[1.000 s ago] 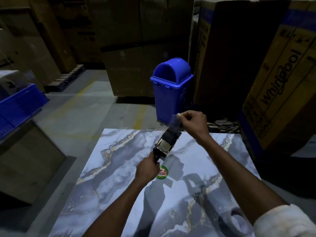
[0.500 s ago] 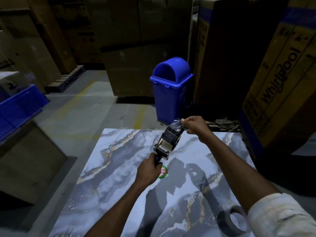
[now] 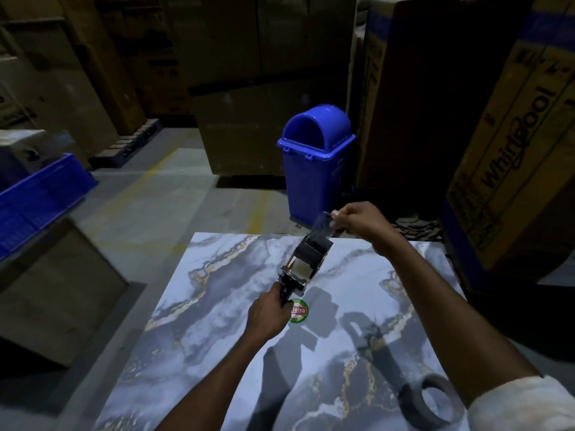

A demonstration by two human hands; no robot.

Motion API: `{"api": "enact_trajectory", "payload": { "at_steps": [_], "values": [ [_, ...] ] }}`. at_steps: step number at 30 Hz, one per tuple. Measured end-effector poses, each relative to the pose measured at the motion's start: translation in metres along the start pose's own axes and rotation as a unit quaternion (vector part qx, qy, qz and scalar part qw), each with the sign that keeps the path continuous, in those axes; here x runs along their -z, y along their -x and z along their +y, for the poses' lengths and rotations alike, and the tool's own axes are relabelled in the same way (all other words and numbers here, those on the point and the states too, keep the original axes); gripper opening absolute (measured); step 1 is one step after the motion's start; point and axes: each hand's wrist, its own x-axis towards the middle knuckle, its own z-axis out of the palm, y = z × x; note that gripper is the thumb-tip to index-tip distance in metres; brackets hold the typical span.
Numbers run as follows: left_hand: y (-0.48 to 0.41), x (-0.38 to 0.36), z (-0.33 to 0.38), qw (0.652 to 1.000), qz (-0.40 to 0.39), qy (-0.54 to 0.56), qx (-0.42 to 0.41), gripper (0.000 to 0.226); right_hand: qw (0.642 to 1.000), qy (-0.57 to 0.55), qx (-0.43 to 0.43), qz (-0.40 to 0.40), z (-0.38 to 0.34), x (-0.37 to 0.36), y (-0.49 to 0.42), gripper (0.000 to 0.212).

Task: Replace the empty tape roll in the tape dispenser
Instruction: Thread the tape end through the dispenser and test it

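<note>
I hold a black hand-held tape dispenser (image 3: 306,261) above the marble-patterned table top (image 3: 217,306). My left hand (image 3: 269,314) is closed around its handle, near a round green and red sticker (image 3: 299,311). My right hand (image 3: 361,220) pinches the free end of the clear tape (image 3: 323,225) at the dispenser's far end and holds it stretched up and away. A dark empty roll core (image 3: 427,402) lies flat on the table at the near right, partly behind my right forearm.
A blue swing-lid bin (image 3: 315,160) stands on the floor just beyond the table. Large cardboard boxes (image 3: 513,150) rise on the right and at the back. A blue crate (image 3: 40,194) sits on a box to the left. Grey floor lies between.
My right hand dropped toward the dispenser, then rose and moved right again, drawing the clear tape end out. My left hand stayed on the handle.
</note>
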Motion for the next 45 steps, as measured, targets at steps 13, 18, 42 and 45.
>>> {"api": "enact_trajectory", "payload": {
  "at_steps": [13,18,42,45],
  "values": [
    [-0.012,0.011,0.003,0.998,-0.008,0.018,0.052,0.046,0.976,0.155,0.153,-0.019,-0.02,-0.043,0.061,0.022],
    [-0.006,0.011,-0.005,0.999,-0.006,0.041,0.034,0.04,0.986,0.098,0.129,0.05,-0.016,-0.019,0.029,0.019],
    [0.012,0.004,0.022,0.998,0.043,0.035,-0.008,0.027,0.998,-0.048,-0.038,0.016,0.038,-0.017,-0.039,0.018],
    [0.012,0.003,0.021,0.999,0.04,0.032,-0.008,0.028,0.996,-0.076,-0.055,0.0,0.041,-0.02,-0.041,0.022]
  ]
}}
